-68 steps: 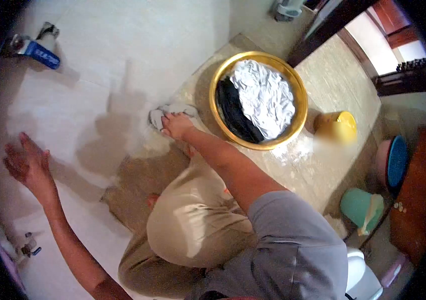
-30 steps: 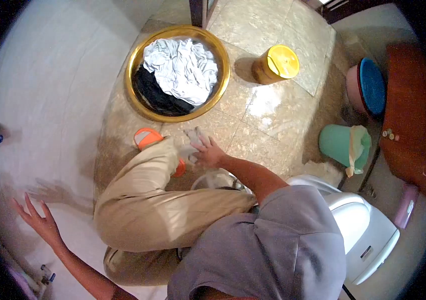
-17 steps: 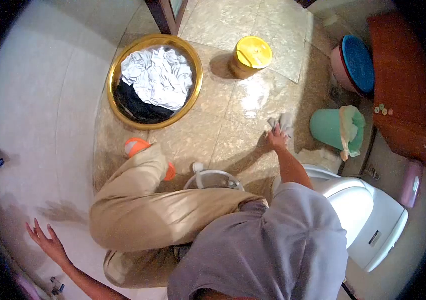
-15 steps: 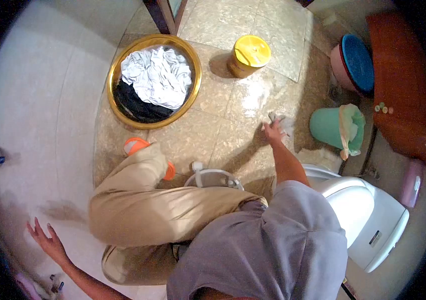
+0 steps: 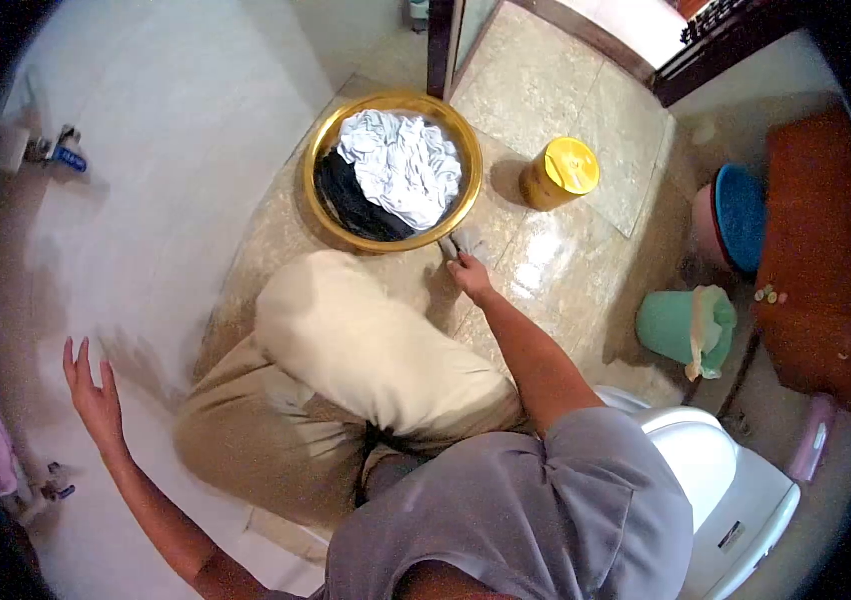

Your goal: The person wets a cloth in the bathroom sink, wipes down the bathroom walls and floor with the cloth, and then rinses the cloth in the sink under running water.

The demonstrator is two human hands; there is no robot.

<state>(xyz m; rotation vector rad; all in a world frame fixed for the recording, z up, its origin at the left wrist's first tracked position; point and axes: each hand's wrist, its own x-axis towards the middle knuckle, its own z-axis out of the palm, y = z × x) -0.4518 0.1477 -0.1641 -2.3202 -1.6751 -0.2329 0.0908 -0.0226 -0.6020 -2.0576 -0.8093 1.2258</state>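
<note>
A crumpled grey cloth (image 5: 466, 243) is gripped in my right hand (image 5: 470, 275), just above the tiled floor and beside the lower right rim of a gold basin (image 5: 473, 150). White fabric (image 5: 401, 165) and black fabric (image 5: 356, 205) lie in that basin. My left hand (image 5: 96, 397) is raised at the far left near the pale wall, its fingers spread and holding nothing. Right of the basin stands a brown container with a yellow lid (image 5: 572, 165).
A green bin (image 5: 668, 322) with a liner, a blue and pink basin stack (image 5: 739, 215) and a brown cabinet (image 5: 816, 260) line the right side. The white toilet (image 5: 691, 455) is at lower right. A dark door frame (image 5: 441, 50) stands behind the gold basin.
My right hand has moved with the cloth from near the green bin to beside the gold basin. My knees have shifted, covering the orange slippers and white bucket. The view has turned.
</note>
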